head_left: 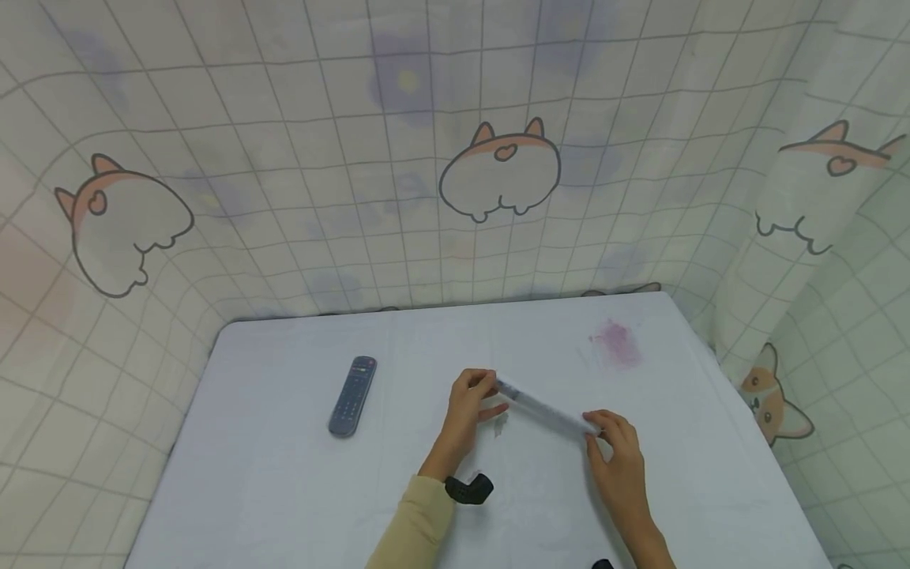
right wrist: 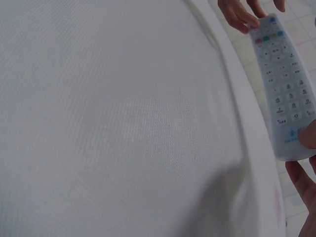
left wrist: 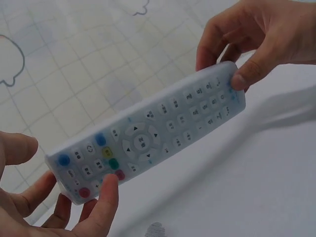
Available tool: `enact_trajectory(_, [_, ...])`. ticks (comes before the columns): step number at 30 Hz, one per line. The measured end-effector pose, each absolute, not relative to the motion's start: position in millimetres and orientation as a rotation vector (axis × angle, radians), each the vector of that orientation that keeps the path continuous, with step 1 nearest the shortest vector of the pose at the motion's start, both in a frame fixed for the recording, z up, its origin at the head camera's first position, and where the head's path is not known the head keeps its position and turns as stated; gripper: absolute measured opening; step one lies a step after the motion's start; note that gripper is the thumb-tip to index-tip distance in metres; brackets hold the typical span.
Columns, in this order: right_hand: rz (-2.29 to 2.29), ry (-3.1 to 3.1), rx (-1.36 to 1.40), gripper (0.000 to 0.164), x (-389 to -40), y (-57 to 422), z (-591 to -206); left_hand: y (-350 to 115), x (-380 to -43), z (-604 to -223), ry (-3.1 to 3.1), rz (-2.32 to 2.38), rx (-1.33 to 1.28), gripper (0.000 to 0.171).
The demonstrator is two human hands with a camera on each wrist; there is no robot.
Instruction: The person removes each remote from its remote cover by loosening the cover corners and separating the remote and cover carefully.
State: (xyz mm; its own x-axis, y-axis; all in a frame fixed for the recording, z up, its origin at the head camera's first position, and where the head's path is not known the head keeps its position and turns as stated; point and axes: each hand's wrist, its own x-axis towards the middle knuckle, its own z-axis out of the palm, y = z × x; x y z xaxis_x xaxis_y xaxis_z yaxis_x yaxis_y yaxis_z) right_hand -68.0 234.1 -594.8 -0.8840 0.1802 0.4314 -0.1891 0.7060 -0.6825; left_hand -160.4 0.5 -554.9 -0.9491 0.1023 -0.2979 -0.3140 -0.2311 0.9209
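Note:
A white remote control point(left wrist: 143, 138) with a milky, see-through look hangs above the table, held at both ends. In the left wrist view its button face shows, with red, green, yellow and blue keys at one end. My left hand point(head_left: 466, 407) holds that coloured-key end, its fingers curled at the edge and behind. My right hand point(head_left: 620, 458) pinches the opposite end, thumb on the front and fingers behind. From the head view the remote appears nearly edge-on, sloping down toward the right hand. A dark remote control point(head_left: 352, 397) lies on the table, left of my left hand.
The white tabletop point(head_left: 270, 474) has a pink stain point(head_left: 617, 343) at the back right and a small grey mark near my left hand. A grid-patterned curtain point(head_left: 320, 197) with cartoon corgis surrounds the table at the back and sides.

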Motion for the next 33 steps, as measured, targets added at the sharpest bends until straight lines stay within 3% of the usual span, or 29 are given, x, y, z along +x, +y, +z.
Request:
enact_trajectory(16, [0.946,-2.361,0.261,0.055,-66,230,-595,-18,-152,-561,1.597,2.323,-0.331,0.028])
enact_trajectory(25, [0.919,-2.359,0.305,0.057,-66,227,-598,-28,-140,-566,1.570,2.302,-0.312,0.055])
enact_trajectory(33, [0.942,-2.405,0.306,0.051,-66,226,-596,-32,-132,-566,1.526,2.312,-0.330,0.056])
